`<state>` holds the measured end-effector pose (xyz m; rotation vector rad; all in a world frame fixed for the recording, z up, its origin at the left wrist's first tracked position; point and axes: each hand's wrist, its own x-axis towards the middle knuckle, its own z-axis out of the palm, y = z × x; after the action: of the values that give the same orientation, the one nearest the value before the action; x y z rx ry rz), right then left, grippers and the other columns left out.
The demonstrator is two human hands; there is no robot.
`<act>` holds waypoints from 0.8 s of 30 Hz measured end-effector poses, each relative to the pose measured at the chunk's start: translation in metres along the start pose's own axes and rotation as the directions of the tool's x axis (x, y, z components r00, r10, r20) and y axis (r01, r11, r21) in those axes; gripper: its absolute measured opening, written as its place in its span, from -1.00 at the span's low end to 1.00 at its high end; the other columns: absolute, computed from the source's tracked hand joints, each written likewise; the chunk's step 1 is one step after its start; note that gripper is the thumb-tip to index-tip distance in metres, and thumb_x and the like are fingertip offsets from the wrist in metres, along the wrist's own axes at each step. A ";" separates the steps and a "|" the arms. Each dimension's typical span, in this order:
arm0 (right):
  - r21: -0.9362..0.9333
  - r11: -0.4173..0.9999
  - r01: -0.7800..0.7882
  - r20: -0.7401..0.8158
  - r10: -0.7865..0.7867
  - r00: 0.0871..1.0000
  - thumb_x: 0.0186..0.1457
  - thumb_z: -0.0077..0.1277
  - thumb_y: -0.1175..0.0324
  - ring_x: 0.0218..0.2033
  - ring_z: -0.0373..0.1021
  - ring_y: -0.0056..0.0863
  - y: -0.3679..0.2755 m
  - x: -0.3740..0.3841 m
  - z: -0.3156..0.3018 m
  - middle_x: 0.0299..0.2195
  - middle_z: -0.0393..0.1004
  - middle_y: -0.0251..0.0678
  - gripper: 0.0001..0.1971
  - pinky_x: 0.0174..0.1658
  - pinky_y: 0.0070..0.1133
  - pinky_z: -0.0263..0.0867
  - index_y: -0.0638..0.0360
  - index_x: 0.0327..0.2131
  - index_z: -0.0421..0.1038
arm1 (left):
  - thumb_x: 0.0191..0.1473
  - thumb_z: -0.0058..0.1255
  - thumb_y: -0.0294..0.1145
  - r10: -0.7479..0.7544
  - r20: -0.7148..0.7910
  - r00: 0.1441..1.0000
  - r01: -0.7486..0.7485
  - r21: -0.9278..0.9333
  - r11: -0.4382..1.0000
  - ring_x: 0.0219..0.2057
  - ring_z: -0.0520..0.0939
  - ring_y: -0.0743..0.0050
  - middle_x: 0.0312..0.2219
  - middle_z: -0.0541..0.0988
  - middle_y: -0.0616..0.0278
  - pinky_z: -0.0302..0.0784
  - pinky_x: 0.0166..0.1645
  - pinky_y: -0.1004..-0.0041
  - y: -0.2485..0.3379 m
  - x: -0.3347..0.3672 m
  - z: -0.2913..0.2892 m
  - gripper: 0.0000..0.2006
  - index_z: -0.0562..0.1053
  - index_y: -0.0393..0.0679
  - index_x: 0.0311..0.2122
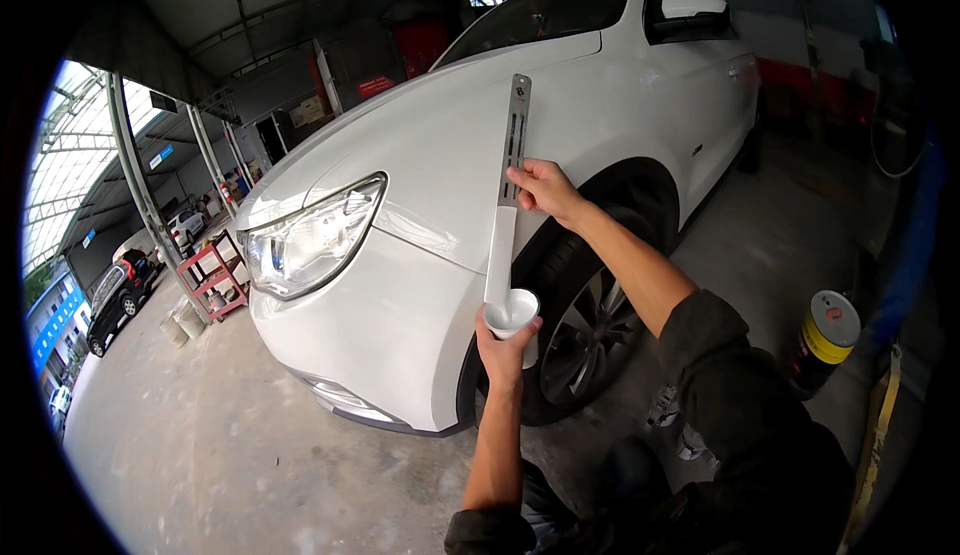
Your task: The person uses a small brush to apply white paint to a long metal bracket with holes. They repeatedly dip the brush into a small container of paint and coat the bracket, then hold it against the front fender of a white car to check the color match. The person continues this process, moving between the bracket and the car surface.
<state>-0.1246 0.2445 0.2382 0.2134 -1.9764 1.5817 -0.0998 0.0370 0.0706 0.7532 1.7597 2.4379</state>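
Note:
My left hand (503, 353) is wrapped round a small white cup (530, 352) with its mouth upward and white paint inside. Between the fingers of my right hand (546, 191) is a slotted metal mixing stick (517, 115), gripped near its middle and slightly tilted. White paint coats its lower half, and its lower end reaches into the cup. Close behind both hands stands a white car (420, 325), with its headlight (318, 235) to the left and its front wheel (590, 340) just beyond the cup.
A dark can with a yellow band (826, 340) stands on the floor at right. Left of the car are a red tool cart (215, 277) and pale buckets (186, 319). A dark car (120, 295) is parked farther off, beyond a metal post (140, 170).

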 end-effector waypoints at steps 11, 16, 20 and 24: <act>0.079 0.994 -0.069 0.033 0.067 0.997 0.31 -0.01 0.14 -0.67 0.23 -0.77 0.004 -0.003 0.001 -0.68 0.34 -0.48 -0.69 -0.57 -0.71 0.07 0.09 -0.46 0.31 | -0.30 0.45 -0.51 -0.102 0.028 0.994 0.103 -0.037 0.994 -0.07 0.52 0.40 -0.09 0.49 0.22 0.41 0.08 0.38 0.007 0.000 -0.006 -0.21 0.30 -0.21 0.11; 0.081 0.990 -0.113 0.078 0.107 0.991 0.34 -0.07 0.25 -0.63 0.33 -0.75 -0.022 -0.024 -0.002 -0.60 0.38 -0.49 -0.76 -0.54 -0.74 0.20 0.20 -0.34 0.40 | -0.30 0.48 -0.46 -0.167 0.065 0.984 0.164 0.049 0.985 -0.01 0.51 0.43 -0.05 0.50 0.20 0.40 0.11 0.39 0.045 0.002 -0.003 -0.19 0.30 -0.20 0.12; 0.035 0.995 -0.094 0.199 0.086 0.976 0.29 0.01 0.33 -0.61 0.34 -0.77 -0.104 -0.028 0.011 -0.57 0.40 -0.49 -0.83 -0.53 -0.75 0.22 0.25 -0.29 0.42 | -0.35 0.50 -0.44 -0.191 0.056 0.980 0.184 0.116 0.976 -0.01 0.50 0.44 -0.06 0.50 0.26 0.39 0.12 0.38 0.126 0.001 0.000 -0.15 0.30 -0.20 0.13; -0.057 0.998 -0.016 0.339 0.035 0.940 0.21 0.10 0.42 -0.59 0.41 -0.74 -0.202 -0.012 0.011 -0.56 0.46 -0.43 -0.88 -0.52 -0.70 0.30 0.28 -0.29 0.43 | -0.34 0.49 -0.48 -0.257 0.157 0.954 0.252 0.047 0.966 0.02 0.49 0.46 -0.02 0.49 0.25 0.39 0.13 0.40 0.216 0.004 0.014 -0.14 0.29 -0.19 0.15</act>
<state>-0.0238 0.1747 0.3991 0.4690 -2.2866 1.5900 -0.0455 -0.0261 0.2701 0.6588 1.7123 2.1285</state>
